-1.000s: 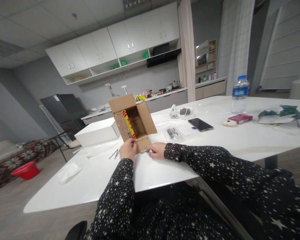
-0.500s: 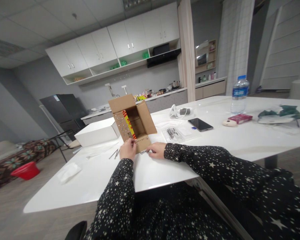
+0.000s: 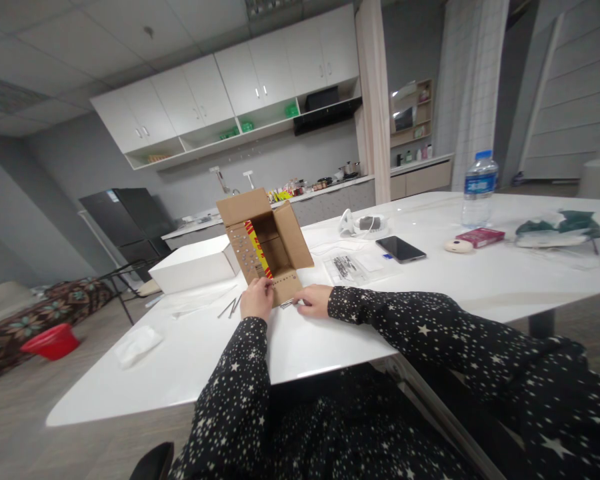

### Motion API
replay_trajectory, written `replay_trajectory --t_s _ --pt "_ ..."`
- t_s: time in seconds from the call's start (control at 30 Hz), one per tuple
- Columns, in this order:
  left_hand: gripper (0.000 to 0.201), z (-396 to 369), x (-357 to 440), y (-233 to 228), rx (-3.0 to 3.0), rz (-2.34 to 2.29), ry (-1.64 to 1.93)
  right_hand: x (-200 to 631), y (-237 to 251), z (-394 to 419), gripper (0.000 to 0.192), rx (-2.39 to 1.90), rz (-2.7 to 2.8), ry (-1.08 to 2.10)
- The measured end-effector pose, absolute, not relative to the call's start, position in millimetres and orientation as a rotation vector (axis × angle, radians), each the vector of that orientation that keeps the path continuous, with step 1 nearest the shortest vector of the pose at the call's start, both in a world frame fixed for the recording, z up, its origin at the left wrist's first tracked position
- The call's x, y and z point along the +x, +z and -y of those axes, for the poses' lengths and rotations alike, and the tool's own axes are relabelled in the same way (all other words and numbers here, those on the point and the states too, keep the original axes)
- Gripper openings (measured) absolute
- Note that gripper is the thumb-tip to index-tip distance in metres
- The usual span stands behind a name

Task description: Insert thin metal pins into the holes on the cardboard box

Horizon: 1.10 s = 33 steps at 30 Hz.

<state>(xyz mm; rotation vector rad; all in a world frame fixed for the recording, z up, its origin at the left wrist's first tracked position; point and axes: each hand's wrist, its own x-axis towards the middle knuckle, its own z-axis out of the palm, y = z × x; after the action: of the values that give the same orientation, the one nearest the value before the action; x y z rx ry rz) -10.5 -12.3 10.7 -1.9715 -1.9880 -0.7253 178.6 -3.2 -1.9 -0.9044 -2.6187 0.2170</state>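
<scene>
A small brown cardboard box (image 3: 275, 243) lies on its side on the white table (image 3: 330, 333), its flaps spread and a yellow-and-red strip inside. The left flap and the bottom flap carry rows of small holes or studs. My left hand (image 3: 256, 299) pinches the near edge of the bottom flap with closed fingers. My right hand (image 3: 312, 301) rests on the table just right of that flap, fingertips on a small metal piece (image 3: 287, 304). I cannot tell whether it grips that piece.
A white closed box (image 3: 195, 265) sits left of the cardboard box, with thin metal rods (image 3: 230, 307) in front of it. A clear bag of parts (image 3: 347, 268), phone (image 3: 401, 249), water bottle (image 3: 479, 189), red pack (image 3: 480, 236) and crumpled tissue (image 3: 137, 343) lie around.
</scene>
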Motion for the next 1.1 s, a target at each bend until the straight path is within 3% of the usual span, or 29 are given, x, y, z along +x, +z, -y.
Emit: replay_trajectory --t_s 0.57,1.1 --pt "0.017 14.0 -9.4 12.1 -1.929 1.985 -0.926 178.9 -2.7 1.6 0.033 -0.884 2.625 0.198" --pt "0.017 9.7 -6.5 3.3 -2.483 1.724 -0.703 178.2 -3.4 1.4 0.031 -0.847 2.603 0.222"
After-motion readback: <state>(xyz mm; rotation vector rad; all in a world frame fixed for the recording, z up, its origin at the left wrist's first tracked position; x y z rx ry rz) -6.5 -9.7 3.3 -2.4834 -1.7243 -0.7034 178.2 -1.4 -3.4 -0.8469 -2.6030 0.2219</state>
